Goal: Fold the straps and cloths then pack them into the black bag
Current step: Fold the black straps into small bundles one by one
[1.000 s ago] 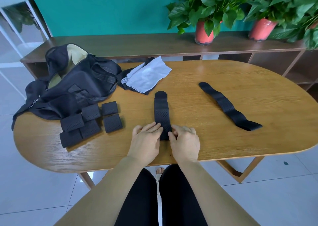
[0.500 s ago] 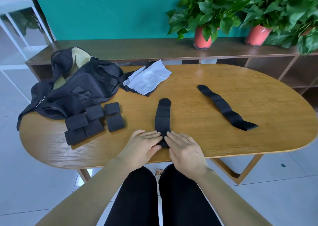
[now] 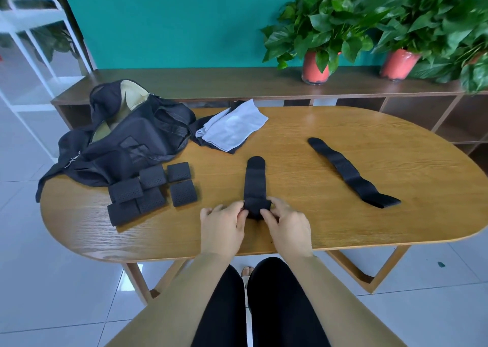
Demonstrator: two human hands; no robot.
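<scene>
A black perforated strap [image 3: 254, 180] lies lengthwise in the middle of the oval wooden table [image 3: 317, 230]. Its near end is rolled over into a small fold. My left hand [image 3: 223, 228] pinches that fold from the left and my right hand [image 3: 286, 226] pinches it from the right. A second black strap [image 3: 351, 173] lies flat and unrolled to the right. Several folded black straps [image 3: 150, 191] sit in a cluster at the left. The black bag [image 3: 124, 146] lies open at the far left, tan lining showing. A light grey cloth [image 3: 232, 126] rests on a dark cloth beside it.
A low wooden shelf [image 3: 237, 82] runs behind the table and carries two potted plants in red pots [image 3: 315, 67]. A white metal rack [image 3: 31, 30] stands at the far left. My legs are under the table's near edge.
Both hands went from lying flat on the strap's near end to pinching it and rolling it over away from me. The camera view shifted slightly.
</scene>
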